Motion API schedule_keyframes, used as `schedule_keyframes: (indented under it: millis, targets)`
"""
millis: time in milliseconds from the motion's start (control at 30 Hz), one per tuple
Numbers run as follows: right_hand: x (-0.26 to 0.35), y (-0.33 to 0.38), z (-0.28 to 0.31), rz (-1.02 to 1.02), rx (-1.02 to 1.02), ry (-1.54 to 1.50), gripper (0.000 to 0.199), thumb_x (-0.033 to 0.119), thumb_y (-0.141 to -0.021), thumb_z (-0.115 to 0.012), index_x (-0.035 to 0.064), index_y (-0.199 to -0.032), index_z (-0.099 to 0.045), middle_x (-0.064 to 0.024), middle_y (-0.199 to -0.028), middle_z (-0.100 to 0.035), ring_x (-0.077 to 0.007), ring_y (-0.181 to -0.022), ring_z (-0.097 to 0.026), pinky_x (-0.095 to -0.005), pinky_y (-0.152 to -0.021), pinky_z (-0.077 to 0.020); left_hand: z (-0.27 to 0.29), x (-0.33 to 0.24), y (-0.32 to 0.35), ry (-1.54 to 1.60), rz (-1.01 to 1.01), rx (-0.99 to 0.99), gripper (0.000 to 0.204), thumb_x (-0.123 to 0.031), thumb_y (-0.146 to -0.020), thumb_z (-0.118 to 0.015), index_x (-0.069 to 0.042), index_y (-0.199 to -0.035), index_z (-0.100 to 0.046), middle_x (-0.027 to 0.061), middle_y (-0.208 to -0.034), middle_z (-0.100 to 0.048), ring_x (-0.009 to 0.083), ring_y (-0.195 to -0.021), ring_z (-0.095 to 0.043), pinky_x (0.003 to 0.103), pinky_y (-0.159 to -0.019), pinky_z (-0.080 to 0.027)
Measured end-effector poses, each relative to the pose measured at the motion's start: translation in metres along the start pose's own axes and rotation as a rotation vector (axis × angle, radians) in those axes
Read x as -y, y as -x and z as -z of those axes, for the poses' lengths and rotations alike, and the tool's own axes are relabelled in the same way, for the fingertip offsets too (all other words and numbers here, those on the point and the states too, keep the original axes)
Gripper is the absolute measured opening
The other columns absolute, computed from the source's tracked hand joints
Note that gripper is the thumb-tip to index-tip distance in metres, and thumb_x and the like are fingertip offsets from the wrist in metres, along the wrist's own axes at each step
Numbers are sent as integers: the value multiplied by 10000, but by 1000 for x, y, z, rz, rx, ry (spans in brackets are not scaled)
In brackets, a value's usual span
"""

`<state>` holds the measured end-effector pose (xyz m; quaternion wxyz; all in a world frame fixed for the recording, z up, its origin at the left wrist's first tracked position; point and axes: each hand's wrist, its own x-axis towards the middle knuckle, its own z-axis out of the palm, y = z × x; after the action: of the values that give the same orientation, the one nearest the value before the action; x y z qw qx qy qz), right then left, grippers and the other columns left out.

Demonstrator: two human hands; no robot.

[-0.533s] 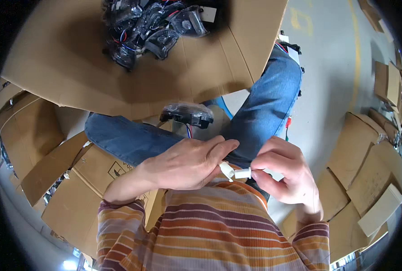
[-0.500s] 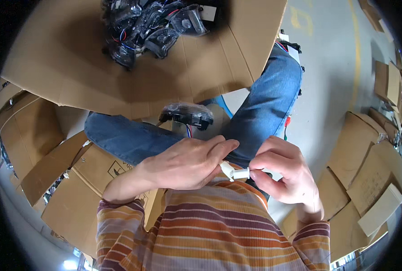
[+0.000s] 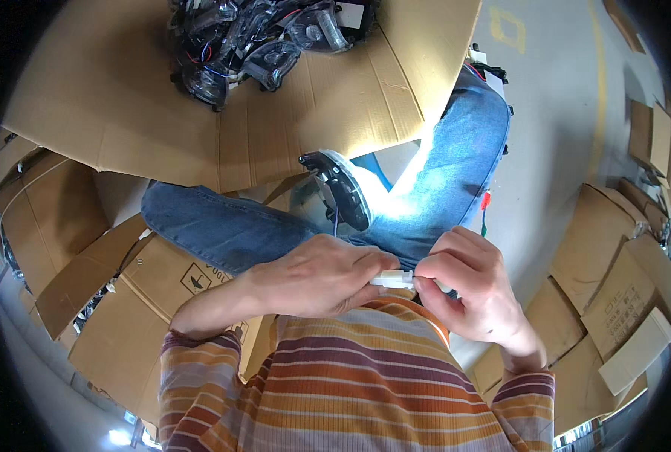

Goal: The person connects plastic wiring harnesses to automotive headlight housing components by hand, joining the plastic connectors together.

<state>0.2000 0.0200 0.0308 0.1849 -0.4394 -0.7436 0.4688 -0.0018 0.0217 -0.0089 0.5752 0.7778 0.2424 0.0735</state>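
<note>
Over my lap, my left hand (image 3: 316,277) is closed on one white plug connector (image 3: 384,279). My right hand (image 3: 471,282) pinches a second, translucent white connector (image 3: 406,279) from the other side. The two connector halves sit end to end, pressed together between my fingertips; how deep they fit is hidden. Just beyond my hands hangs a black-backed lamp (image 3: 340,188) with a clear cover, tilted on its side. It shines brightly onto my right leg. Thin wires (image 3: 335,223) run from its back toward my left hand.
A large cardboard box (image 3: 275,128) ahead holds several clear-covered lamps (image 3: 271,64) with wires. Other cardboard boxes stand at left (image 3: 49,196) and right (image 3: 591,241). More wired parts (image 3: 490,74) lie beyond my right knee, and a small red connector (image 3: 486,200) hangs beside that leg.
The two white connectors, angled to each other before, are now in line and pushed together. The lamp has turned onto its side and lit up, throwing light on my leg and the box.
</note>
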Motion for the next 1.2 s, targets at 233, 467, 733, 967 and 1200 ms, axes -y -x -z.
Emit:
schedule_keyframes:
  millis: [233,467,733,967,1200]
  targets:
    - [0,16,32,-170,-234,-229,114,-50,-594,-590,6,-685,-549,-68,-645,-501,-170,-566,-493,-270,-483,-373,-5,14,14,297,80,-405,197,-97,-760,-574,-65,-955,-561,70,-687,-563,165,-583,-554,279,-510,-425]
    - [-6,18,23,-187,-99,-391,105,-43,-634,-584,18,-714,-555,-52,-664,-506,-148,-556,-478,-252,-470,-355,-4,15,24,645,140,-413,123,-49,-765,-569,-27,-883,-598,55,-686,-566,125,-543,-489,247,-492,-377]
    - [-8,18,19,-271,4,-562,69,-33,-666,-577,13,-712,-554,-31,-626,-501,-113,-533,-434,-243,-466,-324,-7,15,23,601,8,-443,202,8,-708,-610,-53,-901,-622,32,-719,-587,127,-613,-495,259,-565,-381]
    - [-12,20,23,-251,49,-587,52,-31,-675,-569,6,-707,-552,-34,-628,-504,-119,-524,-436,-245,-453,-318,-8,15,23,548,-49,-410,227,-13,-676,-642,-76,-894,-634,8,-703,-578,127,-611,-490,263,-575,-370]
    - [-20,14,24,-237,178,-565,34,-22,-682,-562,2,-705,-554,-46,-621,-497,-130,-521,-445,-251,-442,-320,-7,10,19,365,-43,-398,242,-22,-646,-658,-107,-872,-643,0,-688,-539,122,-624,-491,269,-578,-361]
